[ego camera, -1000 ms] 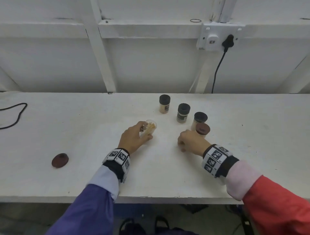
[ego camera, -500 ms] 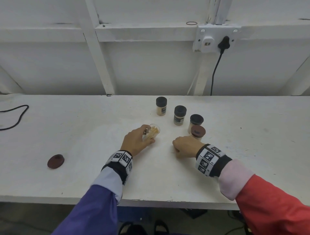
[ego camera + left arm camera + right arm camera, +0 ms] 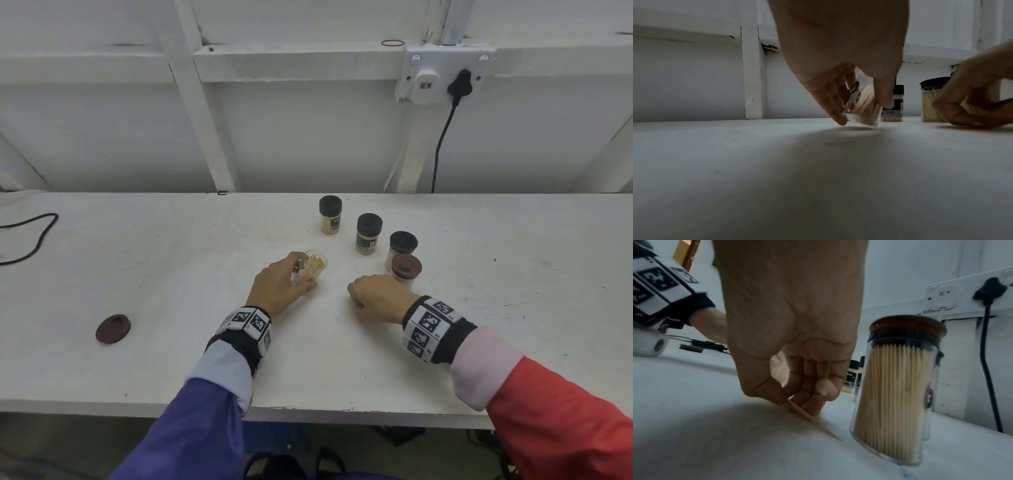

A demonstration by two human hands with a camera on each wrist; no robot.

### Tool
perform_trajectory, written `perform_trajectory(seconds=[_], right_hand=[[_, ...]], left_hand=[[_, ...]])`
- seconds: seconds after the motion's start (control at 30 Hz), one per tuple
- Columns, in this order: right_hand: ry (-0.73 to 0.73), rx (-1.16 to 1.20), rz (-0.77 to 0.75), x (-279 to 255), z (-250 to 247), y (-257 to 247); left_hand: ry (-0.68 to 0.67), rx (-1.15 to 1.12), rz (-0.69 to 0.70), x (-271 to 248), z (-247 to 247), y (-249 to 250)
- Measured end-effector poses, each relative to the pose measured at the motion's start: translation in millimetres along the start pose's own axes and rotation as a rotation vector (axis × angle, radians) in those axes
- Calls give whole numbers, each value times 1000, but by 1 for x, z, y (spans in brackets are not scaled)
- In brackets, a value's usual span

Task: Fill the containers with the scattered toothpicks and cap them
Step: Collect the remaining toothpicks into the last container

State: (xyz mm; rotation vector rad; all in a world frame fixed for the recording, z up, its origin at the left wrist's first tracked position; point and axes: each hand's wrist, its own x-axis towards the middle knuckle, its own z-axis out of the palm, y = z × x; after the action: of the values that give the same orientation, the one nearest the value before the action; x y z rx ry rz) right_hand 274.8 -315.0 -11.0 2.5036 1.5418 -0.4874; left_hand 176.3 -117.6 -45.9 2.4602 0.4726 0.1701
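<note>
1. Open container [image 3: 310,270] of toothpicks stands tilted on the worktop [image 3: 171,274]; my left hand [image 3: 279,286] grips it.
2. My right hand [image 3: 797,340] pinches one toothpick [image 3: 813,420] against the worktop beside the brown-lidded container [image 3: 898,395].

Head view: from above, facing forward and down onto the white table [image 3: 137,274] and the wall behind it; both forearms enter from the bottom edge.

Left wrist view: just above the tabletop, looking level along the left hand [image 3: 838,48], very close.

Right wrist view: also low, tilted, close behind the right hand [image 3: 793,313].

Shared by all three: the brown-lidded jar [image 3: 406,270] [image 3: 898,386] region and the wall socket [image 3: 442,75] [image 3: 966,293] side.
</note>
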Motion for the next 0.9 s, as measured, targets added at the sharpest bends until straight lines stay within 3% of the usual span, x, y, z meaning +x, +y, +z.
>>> perform_trajectory(seconds=[0.1, 0.2, 0.33, 0.43, 0.63, 0.9], right_hand=[[182, 349, -71, 3, -17, 7], [514, 802, -140, 7, -37, 2], [823, 1082, -153, 24, -47, -11], [821, 1057, -160, 40, -37, -17], [730, 610, -204, 57, -15, -16], [650, 715, -226, 63, 0, -12]], left_hand=[[-33, -92, -2, 1, 3, -2], [-74, -156, 0, 0, 4, 0], [-79, -167, -12, -1, 6, 1], [-63, -132, -31, -3, 6, 4], [-95, -53, -29, -2, 5, 4], [-113, -163, -40, -10, -12, -8]])
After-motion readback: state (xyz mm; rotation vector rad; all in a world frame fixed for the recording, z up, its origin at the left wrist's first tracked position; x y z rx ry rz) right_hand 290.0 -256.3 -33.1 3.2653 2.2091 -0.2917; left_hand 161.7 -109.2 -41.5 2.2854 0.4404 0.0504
